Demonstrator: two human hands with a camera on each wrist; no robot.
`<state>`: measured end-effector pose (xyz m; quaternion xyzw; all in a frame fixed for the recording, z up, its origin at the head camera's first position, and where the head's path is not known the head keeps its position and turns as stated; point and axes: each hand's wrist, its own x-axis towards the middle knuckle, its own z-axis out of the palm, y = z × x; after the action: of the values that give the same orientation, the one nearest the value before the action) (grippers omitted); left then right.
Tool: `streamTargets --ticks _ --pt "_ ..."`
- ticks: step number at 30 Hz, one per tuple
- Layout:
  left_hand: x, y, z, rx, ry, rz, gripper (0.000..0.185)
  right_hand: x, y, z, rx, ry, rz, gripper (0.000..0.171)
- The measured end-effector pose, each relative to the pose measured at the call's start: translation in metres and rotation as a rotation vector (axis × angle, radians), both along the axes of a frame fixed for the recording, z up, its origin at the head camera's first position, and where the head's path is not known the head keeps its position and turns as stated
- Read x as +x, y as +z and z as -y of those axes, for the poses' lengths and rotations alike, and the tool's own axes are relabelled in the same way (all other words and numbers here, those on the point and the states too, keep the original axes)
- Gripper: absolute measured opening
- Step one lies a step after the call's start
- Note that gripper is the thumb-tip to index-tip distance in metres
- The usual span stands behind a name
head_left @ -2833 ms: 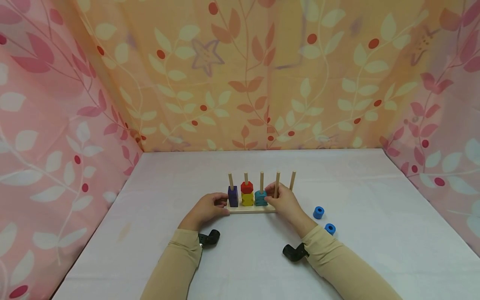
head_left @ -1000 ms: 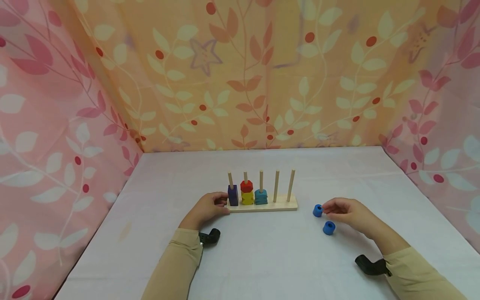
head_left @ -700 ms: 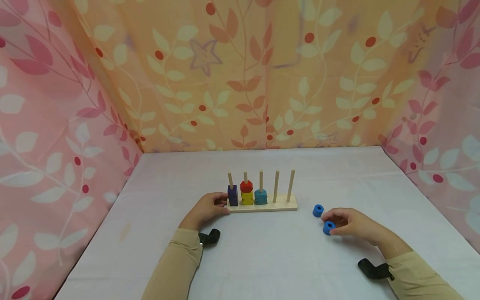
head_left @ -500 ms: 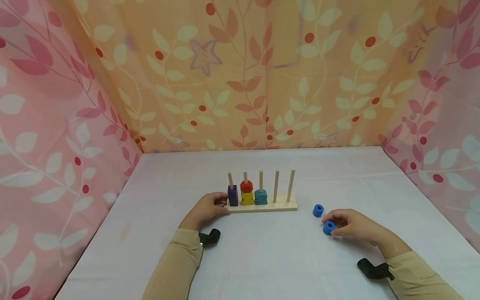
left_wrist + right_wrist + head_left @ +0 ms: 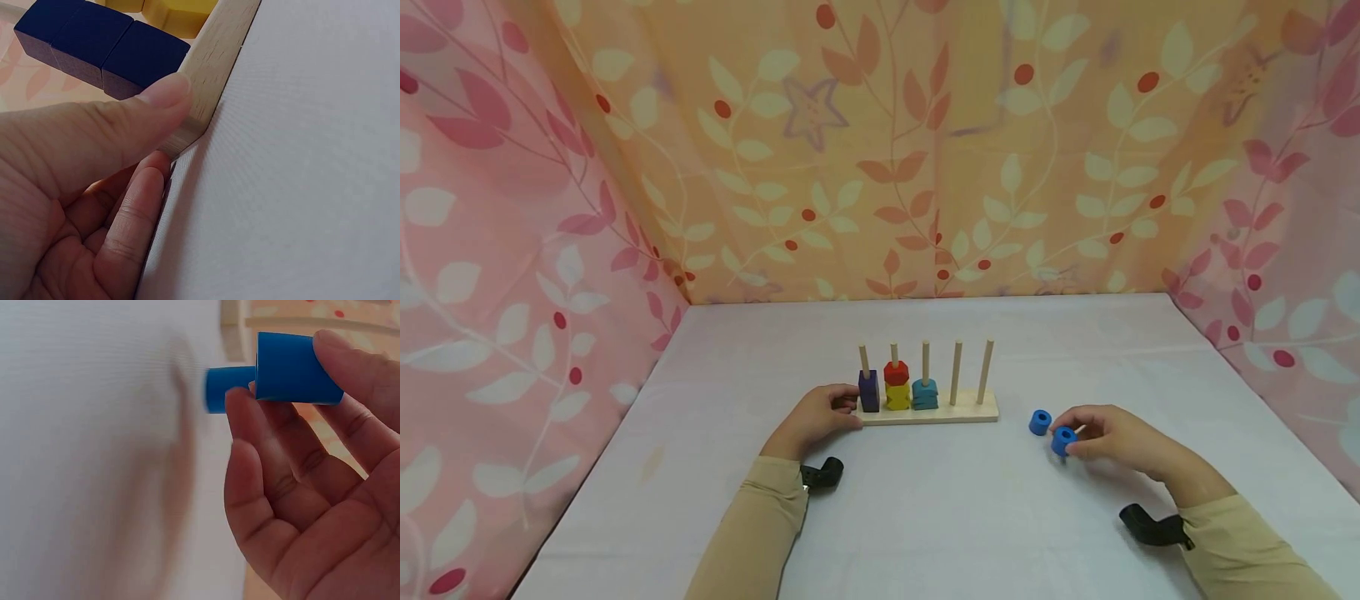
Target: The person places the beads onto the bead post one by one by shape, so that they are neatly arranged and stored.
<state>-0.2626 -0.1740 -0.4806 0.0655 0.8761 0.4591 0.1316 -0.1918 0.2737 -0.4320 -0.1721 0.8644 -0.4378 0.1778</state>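
Blue ring (image 5: pixel 1063 439) now off the table, pinched in right hand (image 5: pixel 1108 442) fingertips

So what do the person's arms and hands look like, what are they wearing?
Both arms wear long beige sleeves reaching to the wrists. A small black camera mount sits at each wrist: one by the left hand, one by the right hand. The hands are bare, with no gloves, rings or markings visible.

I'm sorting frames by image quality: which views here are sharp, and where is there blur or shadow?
Head view: evenly lit and sharp, with soft shadows under the peg board. Left wrist view: the left hand fills the frame, close and slightly soft, shading the board edge. Right wrist view: the blue ring in the right hand is fairly crisp, while the tablecloth smears with motion blur.
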Motion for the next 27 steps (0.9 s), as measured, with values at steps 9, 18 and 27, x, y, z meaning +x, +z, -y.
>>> streamTargets --ticks 9,18,27 --pt "0.0 -0.002 0.001 0.0 -0.002 -0.01 0.054 -0.014 0.041 0.017 -0.013 -0.109 -0.155 0.035" --pt "0.0 0.0 0.0 0.006 -0.001 -0.011 0.053 -0.033 0.071 0.051 -0.112 -0.226 -0.343 0.033" --pt "0.0 0.0 0.0 0.017 0.006 -0.001 0.053 -0.049 0.086 0.079 -0.171 -0.223 -0.379 0.034"
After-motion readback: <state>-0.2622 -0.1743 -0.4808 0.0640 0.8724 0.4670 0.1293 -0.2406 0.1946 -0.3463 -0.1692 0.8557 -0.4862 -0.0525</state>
